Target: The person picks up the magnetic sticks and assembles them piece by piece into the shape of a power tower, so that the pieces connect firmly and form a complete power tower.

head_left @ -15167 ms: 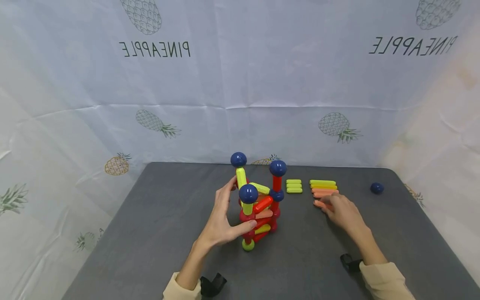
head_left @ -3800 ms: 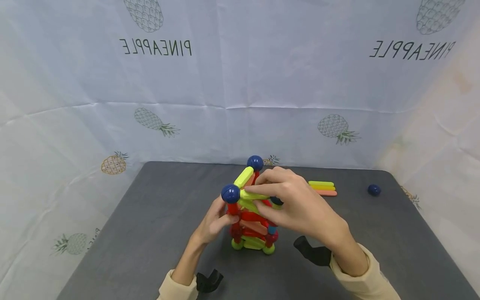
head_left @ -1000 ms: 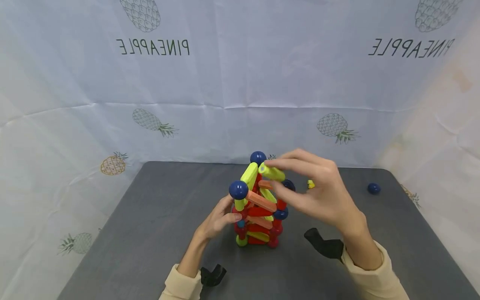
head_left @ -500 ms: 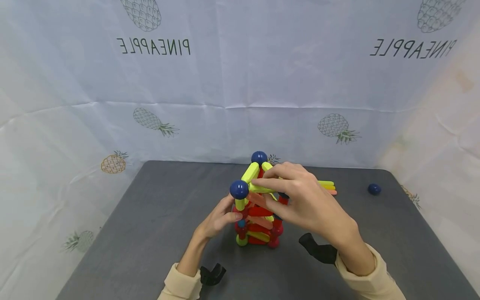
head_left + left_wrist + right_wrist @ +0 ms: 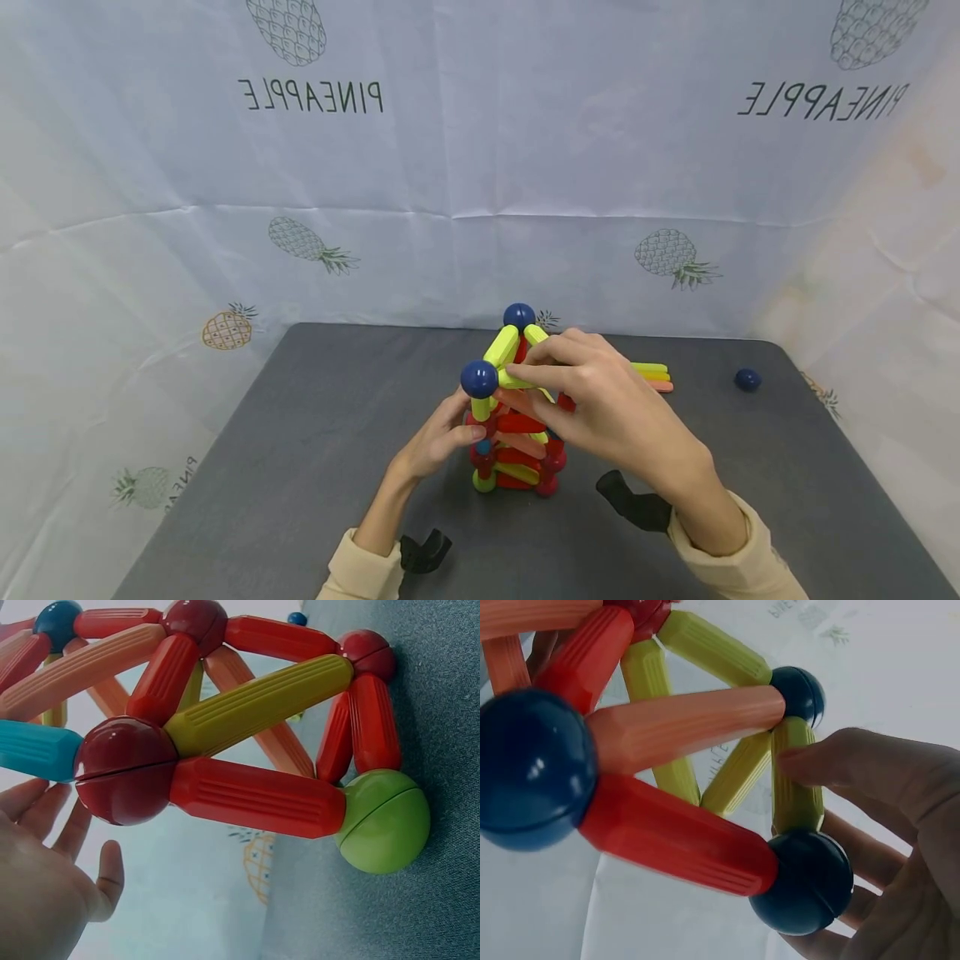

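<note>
A tower of magnetic sticks and balls [image 5: 521,424] stands at the middle of the table. My left hand [image 5: 433,442] holds its left side, thumb on the near face and fingers going behind. In the left wrist view, those fingers lie by a light-blue stick [image 5: 34,750] and a dark red ball [image 5: 126,769]. At the top, my right hand [image 5: 618,408] pinches a yellow-green magnetic stick [image 5: 514,380]. The right wrist view shows this stick [image 5: 795,799] spanning two blue balls, the lower ball [image 5: 802,881] near my fingers. My right hand hides the tower's upper right.
Loose yellow-green, yellow and orange sticks [image 5: 652,377] lie behind my right hand, partly covered. A single blue ball [image 5: 747,380] rests at the table's [image 5: 300,433] far right. A white pineapple-print cloth [image 5: 480,167] hangs behind the table.
Since a second ago, my right hand has brought the yellow-green stick down and leftward to the blue ball at the tower's top. My left hand has stayed in place.
</note>
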